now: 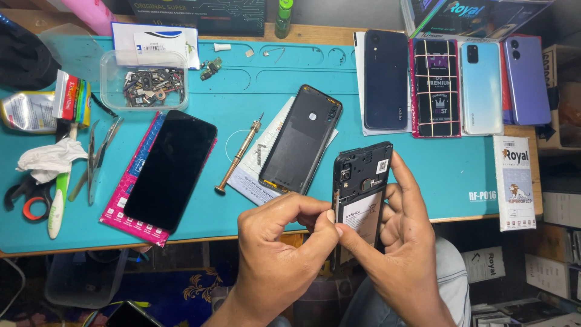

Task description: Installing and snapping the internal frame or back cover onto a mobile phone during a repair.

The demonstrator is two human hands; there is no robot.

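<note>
The opened phone's [362, 194] lower end is hidden behind both hands. Parts in the clear tub [145, 82], upper left, are too small to identify, and a dark screen [128, 315] is cut off at the bottom edge.

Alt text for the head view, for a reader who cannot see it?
Both hands, left and right, hold an opened black smartphone with its back cover off above a teal work mat, where a separate black back cover lies.

Bright, even overhead light; counter [254, 91] sharp w/ soft short shadows. Mild glare on phone backs [481, 85] at 1–2 o'clock. Dim, murky under counter at 6–7 o'clock; slight edge distortion.
</note>
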